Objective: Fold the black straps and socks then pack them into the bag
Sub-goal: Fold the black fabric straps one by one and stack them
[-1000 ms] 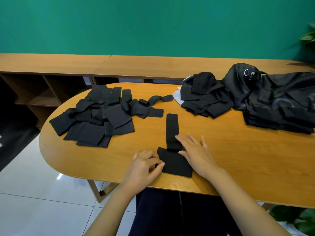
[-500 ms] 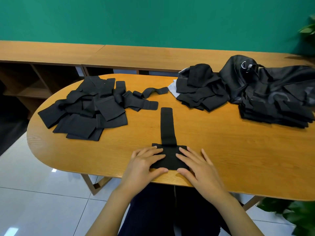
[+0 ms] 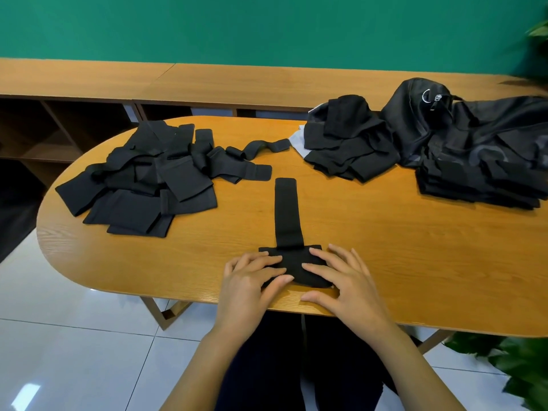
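- The left hand [image 3: 252, 280] and the right hand [image 3: 344, 280] lie side by side on the wide end of a black T-shaped fabric strap [image 3: 286, 215]. Neither hand clasps anything: the fingers are stretched out and press the cloth flat, with the tips pointing inward.
- The strap's wide end sits just inside the near edge of the oval wooden table [image 3: 385, 262], and its narrow tail runs straight away from the person.
- A second ago the left hand was curled at the strap's left corner and the right lay over its neck. Now both are spread on the wide end, much as half a second ago.
- Bare wood lies open on both sides of the strap's tail, with more of it to the right.
- Beyond and left of the strap sprawls a loose pile of black straps and socks [image 3: 142, 179], reaching near the table's left rim. One curled black strap [image 3: 261, 146] lies apart, straight beyond the tail.
- Beyond and right of the strap sits a heap of folded black pieces [image 3: 347, 143]. Further right is a black fabric bag [image 3: 474, 134], with a flat black stack [image 3: 474, 188] in front of it.
- The bag carries a metal ring with a small tag, too small to read.
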Tool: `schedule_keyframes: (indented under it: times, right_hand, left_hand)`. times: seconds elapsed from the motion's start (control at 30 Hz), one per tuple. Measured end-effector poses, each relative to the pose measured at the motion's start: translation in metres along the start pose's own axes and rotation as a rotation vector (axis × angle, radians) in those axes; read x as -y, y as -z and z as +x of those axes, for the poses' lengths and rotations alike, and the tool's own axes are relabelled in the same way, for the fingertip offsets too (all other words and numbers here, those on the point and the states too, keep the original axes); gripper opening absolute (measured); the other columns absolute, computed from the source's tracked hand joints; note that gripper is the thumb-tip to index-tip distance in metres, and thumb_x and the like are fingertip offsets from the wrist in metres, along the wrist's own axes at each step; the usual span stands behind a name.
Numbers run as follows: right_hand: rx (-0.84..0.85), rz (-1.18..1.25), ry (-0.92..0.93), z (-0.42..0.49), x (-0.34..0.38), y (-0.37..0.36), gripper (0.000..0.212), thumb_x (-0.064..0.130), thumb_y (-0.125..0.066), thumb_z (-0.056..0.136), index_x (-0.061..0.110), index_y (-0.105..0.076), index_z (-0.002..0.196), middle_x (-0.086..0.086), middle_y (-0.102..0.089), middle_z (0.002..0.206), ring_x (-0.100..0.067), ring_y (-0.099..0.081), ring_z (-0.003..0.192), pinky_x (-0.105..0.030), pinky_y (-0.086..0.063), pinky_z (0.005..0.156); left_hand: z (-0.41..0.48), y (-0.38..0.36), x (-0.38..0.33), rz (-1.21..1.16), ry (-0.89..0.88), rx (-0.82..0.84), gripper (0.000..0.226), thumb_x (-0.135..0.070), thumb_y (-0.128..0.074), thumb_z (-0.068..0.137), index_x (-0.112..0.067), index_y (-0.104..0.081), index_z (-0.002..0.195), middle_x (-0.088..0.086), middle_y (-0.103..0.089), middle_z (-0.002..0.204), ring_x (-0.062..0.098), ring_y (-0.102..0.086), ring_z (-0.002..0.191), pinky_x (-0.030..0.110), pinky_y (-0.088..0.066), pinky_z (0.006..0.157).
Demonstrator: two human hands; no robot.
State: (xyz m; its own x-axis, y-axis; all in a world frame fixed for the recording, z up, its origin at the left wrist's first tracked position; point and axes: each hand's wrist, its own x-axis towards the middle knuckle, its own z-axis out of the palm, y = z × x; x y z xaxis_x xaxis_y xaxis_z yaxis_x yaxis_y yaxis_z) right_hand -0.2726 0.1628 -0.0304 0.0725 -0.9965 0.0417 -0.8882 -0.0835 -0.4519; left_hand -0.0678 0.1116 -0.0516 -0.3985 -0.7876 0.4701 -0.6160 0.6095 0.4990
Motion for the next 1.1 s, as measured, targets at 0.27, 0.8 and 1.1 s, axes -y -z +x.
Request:
schedule_keyframes:
  times: [0.27,0.8,1.1]
  right_hand:
    - [-0.100,-0.057,0.005,0.003,0.002,0.000,0.057,0.071,-0.034,0.079,0.048,-0.057,0.126,0.032,-0.035,0.142,0.005,-0.011,0.138,-0.032,0.011,0.116]
    - [-0.249,0.219,-0.012,0.022,-0.002,-0.007,0.030,0.057,-0.055,0.082,0.035,-0.073,0.092,0.031,-0.058,0.108,-0.001,-0.038,0.118,-0.030,-0.024,0.103]
    - [-0.262,0.209,-0.007,0.017,0.001,-0.004,0.032,0.057,-0.067,0.076,0.038,-0.068,0.102,0.039,-0.049,0.102,0.007,-0.038,0.113,-0.026,-0.026,0.101]
  left_hand:
    - [0.010,0.000,0.001,-0.041,0.038,0.027,0.053,-0.067,-0.034,0.090,-0.035,-0.076,0.095,-0.019,-0.068,0.110,-0.002,-0.048,0.111,0.024,-0.021,0.094]
    - [0.017,-0.001,0.006,-0.067,0.002,0.050,0.045,-0.066,-0.055,0.079,-0.033,-0.074,0.104,-0.025,-0.064,0.112,-0.004,-0.046,0.112,0.025,-0.020,0.100]
    - [0.017,-0.001,0.004,-0.200,0.146,-0.043,0.035,-0.063,-0.054,0.083,-0.036,-0.073,0.096,-0.025,-0.057,0.095,0.004,-0.048,0.105,0.010,-0.017,0.098]
